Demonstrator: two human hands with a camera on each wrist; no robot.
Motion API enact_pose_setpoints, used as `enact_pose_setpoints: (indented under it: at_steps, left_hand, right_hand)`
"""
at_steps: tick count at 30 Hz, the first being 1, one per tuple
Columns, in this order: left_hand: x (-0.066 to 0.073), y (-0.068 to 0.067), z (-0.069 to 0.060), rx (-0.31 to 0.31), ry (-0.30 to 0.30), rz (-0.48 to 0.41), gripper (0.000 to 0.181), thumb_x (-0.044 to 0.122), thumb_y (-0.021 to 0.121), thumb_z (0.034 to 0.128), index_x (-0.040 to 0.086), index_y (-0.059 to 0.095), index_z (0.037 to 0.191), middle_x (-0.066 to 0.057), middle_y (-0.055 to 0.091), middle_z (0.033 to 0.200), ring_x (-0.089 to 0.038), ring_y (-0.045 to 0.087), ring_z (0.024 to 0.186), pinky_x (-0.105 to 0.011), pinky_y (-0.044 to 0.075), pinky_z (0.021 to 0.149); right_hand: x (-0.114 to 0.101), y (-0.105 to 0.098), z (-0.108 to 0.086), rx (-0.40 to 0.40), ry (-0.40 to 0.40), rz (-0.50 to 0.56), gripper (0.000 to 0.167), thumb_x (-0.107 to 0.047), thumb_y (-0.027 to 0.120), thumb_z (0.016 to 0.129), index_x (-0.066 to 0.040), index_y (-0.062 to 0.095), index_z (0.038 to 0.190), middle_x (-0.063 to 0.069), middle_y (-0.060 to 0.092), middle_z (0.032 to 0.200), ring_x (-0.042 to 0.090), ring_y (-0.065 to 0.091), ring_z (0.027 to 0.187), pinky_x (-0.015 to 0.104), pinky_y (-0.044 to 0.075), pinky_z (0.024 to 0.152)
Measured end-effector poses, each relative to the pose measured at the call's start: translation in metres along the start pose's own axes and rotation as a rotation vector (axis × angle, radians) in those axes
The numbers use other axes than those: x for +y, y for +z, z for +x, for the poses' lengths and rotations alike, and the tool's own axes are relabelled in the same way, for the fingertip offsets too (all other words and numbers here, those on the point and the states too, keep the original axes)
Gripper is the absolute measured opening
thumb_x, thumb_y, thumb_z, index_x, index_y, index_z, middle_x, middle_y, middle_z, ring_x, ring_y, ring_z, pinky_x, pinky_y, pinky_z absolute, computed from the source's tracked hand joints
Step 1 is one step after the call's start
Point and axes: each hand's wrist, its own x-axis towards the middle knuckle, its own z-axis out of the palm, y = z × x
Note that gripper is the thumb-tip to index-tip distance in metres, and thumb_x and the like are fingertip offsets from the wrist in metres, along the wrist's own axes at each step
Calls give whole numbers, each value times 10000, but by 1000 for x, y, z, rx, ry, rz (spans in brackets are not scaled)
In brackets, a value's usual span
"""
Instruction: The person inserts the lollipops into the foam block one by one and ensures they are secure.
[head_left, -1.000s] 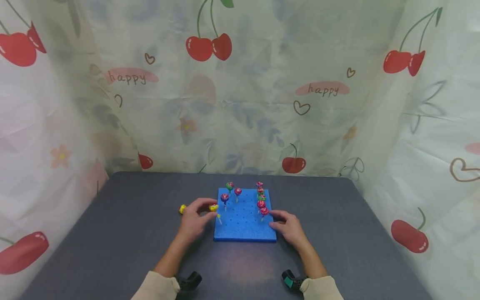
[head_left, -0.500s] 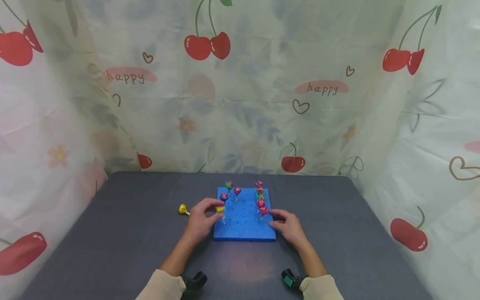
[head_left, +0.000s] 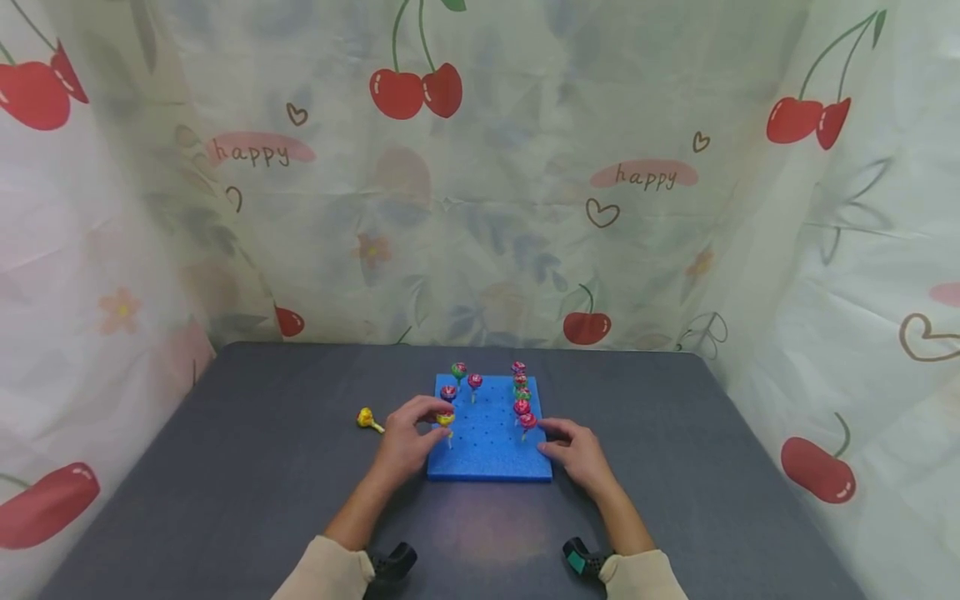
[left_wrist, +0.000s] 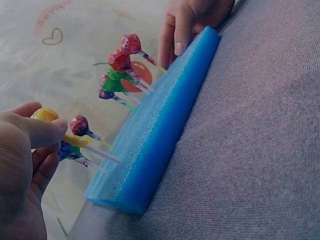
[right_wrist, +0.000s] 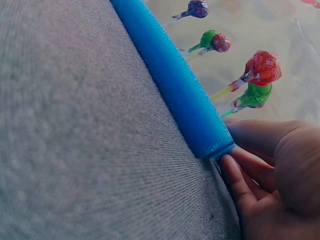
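My left hand (head_left: 407, 440) pinches a yellow lollipop (head_left: 446, 420) near its wrapped head, over the left part of a blue foam board (head_left: 487, 462). In the left wrist view the lollipop's white stick (left_wrist: 103, 153) slants down to the board's surface; whether its tip is in a hole I cannot tell. My right hand (head_left: 581, 460) holds the board's right edge, thumb and fingers at its near corner in the right wrist view. Three lollipops, among them a blue-purple one (head_left: 448, 392), stand at the back left. Several more, with a red one (head_left: 528, 422) nearest, line the right side.
Another yellow lollipop (head_left: 366, 418) lies on the dark grey table (head_left: 247, 467) left of the board. Small holes dot the board's top. A printed cloth (head_left: 480, 250) hangs behind the table and along both sides.
My left hand has moved a little right over the board with the yellow lollipop, bringing its stick further from the left edge. The lying yellow lollipop shows more fully. My right hand stays put.
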Motion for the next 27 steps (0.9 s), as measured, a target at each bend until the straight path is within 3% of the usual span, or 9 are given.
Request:
enact_pose_setpoints:
  at_steps: [8, 15, 27]
  left_hand:
    - [3, 2, -1, -19, -16, 23, 337, -59, 774, 784, 160, 709, 1031, 68, 648, 1017, -132, 605, 912, -448, 533, 817]
    - [1, 5, -2, -39, -20, 39, 307, -66, 764, 791, 94, 712, 1048, 62, 648, 1022, -131, 606, 914, -430, 535, 817]
    - [1, 6, -3, -55, -39, 59, 331, -52, 765, 798, 165, 708, 1042, 69, 646, 1027, -120, 607, 921, -419, 533, 827]
  right_hand:
    - [-1, 0, 0, 0, 10, 16, 350, -108, 723, 885, -130, 668, 1230, 82, 627, 1236, 270, 602, 1111, 448, 485, 920]
    - [-2, -1, 0, 1, 11, 11, 350, -115, 717, 891, -134, 663, 1236, 77, 624, 1238, 272, 597, 1115, 454, 481, 924]
    - [-4, -2, -2, 0, 9, 14, 349, -113, 718, 890, -131, 665, 1234, 83, 624, 1237, 272, 598, 1108, 452, 483, 921]
